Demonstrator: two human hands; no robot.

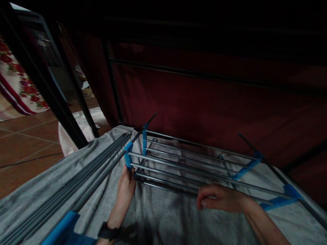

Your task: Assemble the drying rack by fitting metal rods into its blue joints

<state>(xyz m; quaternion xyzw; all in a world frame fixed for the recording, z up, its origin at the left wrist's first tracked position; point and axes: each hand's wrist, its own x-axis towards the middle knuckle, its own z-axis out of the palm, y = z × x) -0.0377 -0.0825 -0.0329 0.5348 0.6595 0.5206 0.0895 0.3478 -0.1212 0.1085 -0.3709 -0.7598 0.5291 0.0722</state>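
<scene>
A rack of grey metal tubes joined by blue plastic brackets [204, 171] lies across a rumpled grey blanket [163, 217], toward its far edge. The left hand [127, 183] has its grip closed on the lower end of the rack's near-left blue bracket [127, 158], so most of the rack extends right and away from that grip. The right hand [222, 197] is at the rack's near side, right of its middle, fingers curled and its grip narrow; whether it touches a tube I cannot tell.

Left of the rack, a bundle of slim grey tubes [76, 180] runs along the blanket's left side. A broad blue plastic piece [61, 229] sits at the near-left, close to the left wrist's black band [109, 231]. Behind the rack, a dark red cloth [178, 98] closes off the blanket's far edge, while dark slanting posts [51, 81] stand at the far-left corner, before a brown tiled floor [25, 143].
</scene>
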